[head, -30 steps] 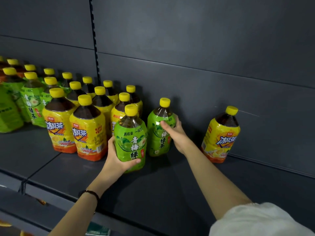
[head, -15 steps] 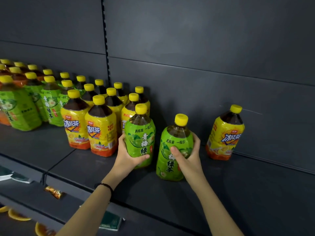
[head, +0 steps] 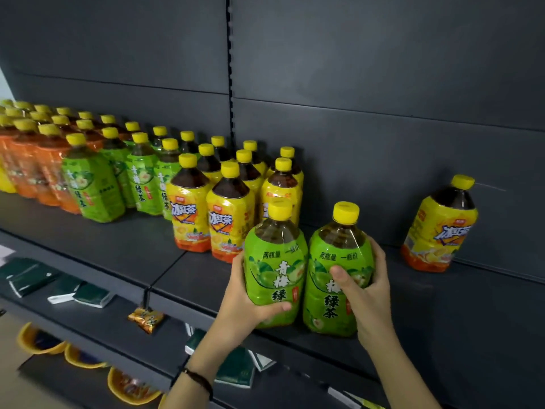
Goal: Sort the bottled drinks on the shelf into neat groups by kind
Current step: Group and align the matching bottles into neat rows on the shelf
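Note:
Two green-label tea bottles with yellow caps stand side by side near the shelf's front edge. My left hand (head: pixel 246 302) grips the left green bottle (head: pixel 275 261). My right hand (head: pixel 367 293) grips the right green bottle (head: pixel 334 290). Right behind them stands a cluster of yellow-label iced tea bottles (head: pixel 230 208). Further left are more green-label bottles (head: pixel 91 187), then orange-label bottles (head: pixel 44 169). One yellow-label bottle (head: pixel 439 228) stands alone at the right against the back wall.
The dark shelf (head: pixel 124 249) has bare room in front of the left rows and between the held bottles and the lone one. A lower shelf holds dark green packs (head: pixel 88 295), an orange snack packet (head: pixel 146 318) and yellow bowls (head: pixel 38 340).
My right hand has drawn its green bottle forward from the back and set it beside the left-hand bottle at the shelf front. My view has shifted, showing more bottles to the left.

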`<state>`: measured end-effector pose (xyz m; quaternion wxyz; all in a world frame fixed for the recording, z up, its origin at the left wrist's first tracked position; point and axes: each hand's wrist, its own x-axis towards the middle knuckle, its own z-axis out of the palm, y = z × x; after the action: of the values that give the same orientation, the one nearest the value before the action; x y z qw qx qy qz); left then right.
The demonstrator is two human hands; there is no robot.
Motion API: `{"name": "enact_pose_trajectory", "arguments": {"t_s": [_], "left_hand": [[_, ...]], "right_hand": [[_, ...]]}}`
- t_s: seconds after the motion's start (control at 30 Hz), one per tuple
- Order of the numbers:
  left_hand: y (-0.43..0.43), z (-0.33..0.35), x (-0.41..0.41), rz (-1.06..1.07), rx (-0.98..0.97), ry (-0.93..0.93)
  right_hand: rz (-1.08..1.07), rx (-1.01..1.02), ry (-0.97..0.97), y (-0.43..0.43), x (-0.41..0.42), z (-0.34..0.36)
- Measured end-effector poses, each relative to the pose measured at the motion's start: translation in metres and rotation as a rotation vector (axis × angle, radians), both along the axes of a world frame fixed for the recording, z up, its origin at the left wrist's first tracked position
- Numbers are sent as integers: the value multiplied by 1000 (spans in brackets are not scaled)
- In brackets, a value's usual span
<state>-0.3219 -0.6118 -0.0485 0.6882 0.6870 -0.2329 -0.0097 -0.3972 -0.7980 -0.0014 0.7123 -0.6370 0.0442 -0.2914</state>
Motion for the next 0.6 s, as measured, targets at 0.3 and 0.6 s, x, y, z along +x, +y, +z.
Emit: {"name": "enact_pose_trajectory", "arguments": {"t_s": [0.3,0.6], "left_hand": [[120,11,34,44,-9,71],[253,33,128,125,28,-6]], "right_hand": [[18,45,-16,113,47,10],[95,74,-85,252,135,9]]}}
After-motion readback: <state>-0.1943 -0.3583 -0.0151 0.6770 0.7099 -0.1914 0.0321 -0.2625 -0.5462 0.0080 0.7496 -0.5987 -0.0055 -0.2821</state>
